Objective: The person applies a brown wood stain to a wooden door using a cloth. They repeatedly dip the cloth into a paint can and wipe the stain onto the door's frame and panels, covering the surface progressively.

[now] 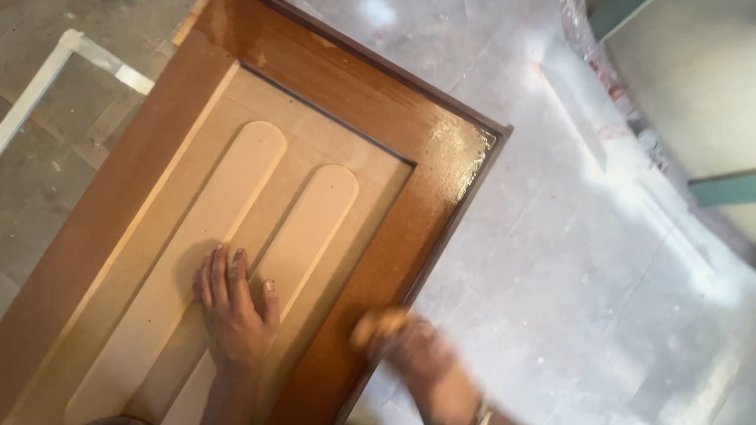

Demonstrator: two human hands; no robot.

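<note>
so, rubbing finish into the door panel frame looks like the step in hand. left hand lies flat on the pale recessed centre, fingers loosely spread, bracing it. right hand is motion-blurred at the frame's right edge, seems closed on a small tan pad, grip unclear. glossy wet corner sits well apart up the rail; next stroke calls for steady bracing and even pressure along that edge
</note>
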